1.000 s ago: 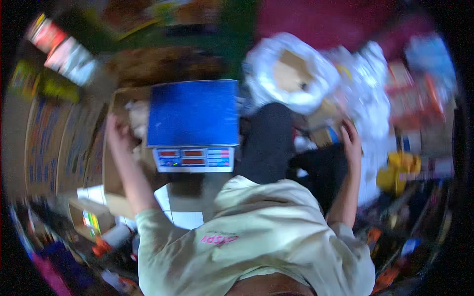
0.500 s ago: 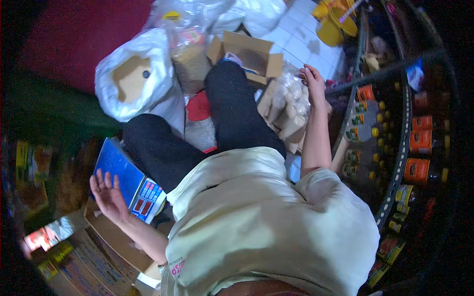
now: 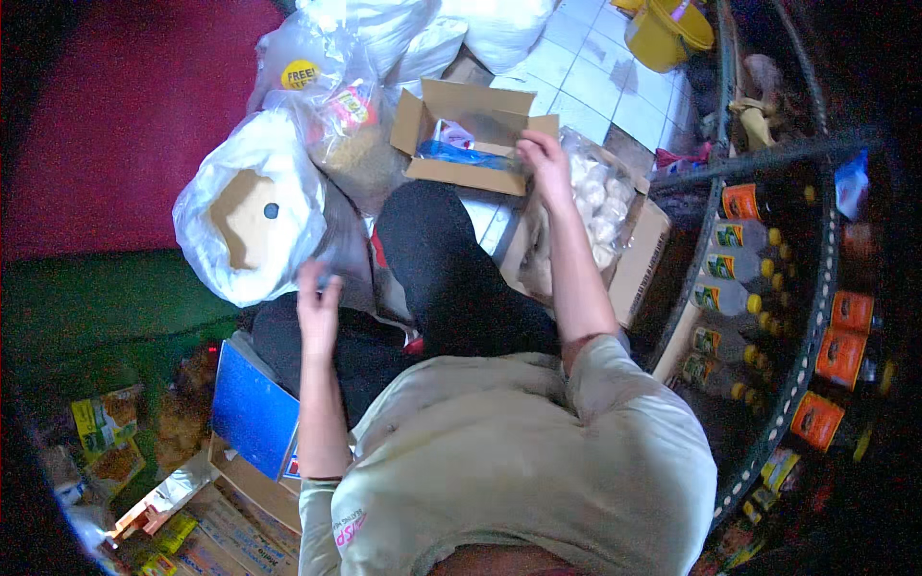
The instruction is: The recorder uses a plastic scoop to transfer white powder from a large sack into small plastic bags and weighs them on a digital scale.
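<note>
My right hand (image 3: 545,165) is over the right flap of a small open cardboard box (image 3: 463,176); its fingers are loosely bent and apart, with nothing seen in them. I cannot tell if it touches the flap. Inside that box lie blue plastic bags (image 3: 466,154) and a white-and-pink packet. My left hand (image 3: 319,293), smeared by motion, is above my leg beside a large white sack (image 3: 317,187). A bluish speck shows by its fingers, too blurred to name. The sack's rolled-down mouth shows pale contents with a small dark round object (image 3: 272,210) on top.
A carton of small knotted plastic bags (image 3: 603,206) stands on my right, before shelves of bottles (image 3: 725,266). A blue-topped scale (image 3: 252,403) sits at left. Clear plastic bags (image 3: 355,149) and white sacks are ahead; a yellow bucket (image 3: 667,38) stands far right.
My left hand has moved from over the scale forward and right to beside the sack. My right hand has moved left, from above the carton of small bags to the small box's flap.
</note>
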{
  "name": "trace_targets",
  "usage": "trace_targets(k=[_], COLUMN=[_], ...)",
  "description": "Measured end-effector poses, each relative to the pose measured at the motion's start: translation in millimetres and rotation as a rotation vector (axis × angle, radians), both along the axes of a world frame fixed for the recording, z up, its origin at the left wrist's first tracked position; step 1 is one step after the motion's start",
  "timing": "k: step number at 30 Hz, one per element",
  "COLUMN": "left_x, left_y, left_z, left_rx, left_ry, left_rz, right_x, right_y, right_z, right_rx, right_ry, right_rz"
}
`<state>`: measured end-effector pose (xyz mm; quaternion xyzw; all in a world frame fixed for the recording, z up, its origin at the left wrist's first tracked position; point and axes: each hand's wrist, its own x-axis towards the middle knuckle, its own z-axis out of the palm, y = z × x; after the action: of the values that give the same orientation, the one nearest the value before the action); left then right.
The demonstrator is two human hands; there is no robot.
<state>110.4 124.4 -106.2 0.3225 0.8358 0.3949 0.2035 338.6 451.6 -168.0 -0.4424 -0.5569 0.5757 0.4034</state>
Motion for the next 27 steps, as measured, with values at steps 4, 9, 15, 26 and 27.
trace_targets(k=[4,9,15,26,27], left_x=[4,5,-3,-5,-5], left_y=[14,30,26,48,48], left_z=[-15,-6,-32,-27,-27], left_rx=[-0.301,-0.376,-0.327,-0.401,-0.409], left_ry=[-0.004,-0.016,-0.147,-0.259,-0.267], left_rz=[-0.469,-0.514,-0.427,-0.505,-0.500], right_x=[-91,-143,-125,-97,-98], right_y=[12,36,54,59,58], right_z=[-36,-106,-154,-161,-143], right_rx=[-0.059,0.260,0.039,0.067,0.045], right_ry=[0.055,-1.110,-1.406,-1.401,-1.313], right_rz=[0.340,0.677,0.755,0.760,0.696])
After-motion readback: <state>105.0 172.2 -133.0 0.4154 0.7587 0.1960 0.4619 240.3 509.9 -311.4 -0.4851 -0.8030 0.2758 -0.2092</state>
